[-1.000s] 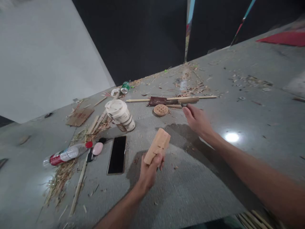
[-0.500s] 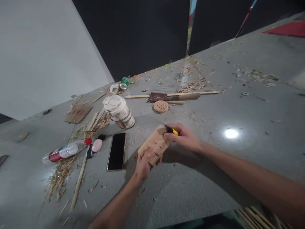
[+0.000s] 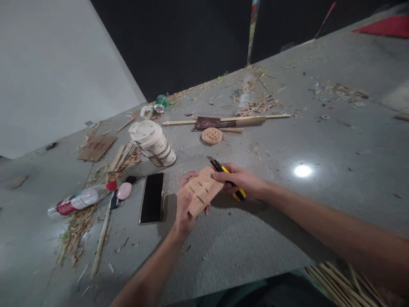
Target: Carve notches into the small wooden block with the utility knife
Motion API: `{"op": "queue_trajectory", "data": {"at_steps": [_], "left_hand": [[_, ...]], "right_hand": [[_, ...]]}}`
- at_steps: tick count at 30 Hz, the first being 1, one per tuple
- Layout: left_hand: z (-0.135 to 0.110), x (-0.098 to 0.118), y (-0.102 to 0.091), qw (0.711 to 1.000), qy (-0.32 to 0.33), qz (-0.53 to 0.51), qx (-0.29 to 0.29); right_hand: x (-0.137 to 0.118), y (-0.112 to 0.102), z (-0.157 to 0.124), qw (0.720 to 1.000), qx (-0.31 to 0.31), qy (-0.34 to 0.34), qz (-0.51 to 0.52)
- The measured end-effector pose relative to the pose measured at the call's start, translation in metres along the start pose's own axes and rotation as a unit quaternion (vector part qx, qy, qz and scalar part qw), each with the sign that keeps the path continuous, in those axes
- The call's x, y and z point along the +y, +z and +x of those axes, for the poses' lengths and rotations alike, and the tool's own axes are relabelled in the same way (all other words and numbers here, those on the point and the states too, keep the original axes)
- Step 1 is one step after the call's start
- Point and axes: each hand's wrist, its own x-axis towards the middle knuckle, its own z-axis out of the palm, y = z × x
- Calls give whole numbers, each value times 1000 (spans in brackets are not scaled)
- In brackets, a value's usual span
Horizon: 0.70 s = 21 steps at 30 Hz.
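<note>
Grey table [image 3: 275, 230], shavings [image 3: 76, 226] scattered: left hand [image 3: 184, 209] is clasping a part-notched wood block [image 3: 202, 192], right hand [image 3: 240, 181]'s grip is pinching a knife [image 3: 219, 166] at its edge.

To the right of our right hand [image 3: 241, 181] the table [image 3: 319, 140] lies open, with only scattered chips on it. Just left of our left hand [image 3: 184, 209] a phone [image 3: 151, 198] lies flat, and a lidded cup [image 3: 152, 143] stands behind it. Farther left, a bottle [image 3: 81, 199] and sticks [image 3: 101, 243] crowd the surface. Beyond our hands, a wooden disc [image 3: 211, 135] and a cleaver [image 3: 220, 122] lie across the way.
</note>
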Motion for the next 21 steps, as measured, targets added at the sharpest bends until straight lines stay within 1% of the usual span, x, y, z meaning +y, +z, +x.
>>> {"op": "queue_trajectory", "data": {"at_steps": [5, 12, 16, 19, 21], "left_hand": [[5, 3, 3, 999, -16, -24, 25], [8, 2, 4, 999, -28, -24, 33], [5, 4, 5, 999, -5, -19, 39], [2, 8, 0, 997, 37, 20, 67], [3, 11, -4, 994, 40, 42, 90]], "right_hand": [[3, 1, 1, 1000, 18, 6, 25], [7, -3, 3, 999, 25, 10, 22], [5, -3, 2, 1000, 23, 3, 11], [0, -2, -3, 1000, 21, -5, -6], [-1, -1, -6, 999, 25, -14, -23]]}}
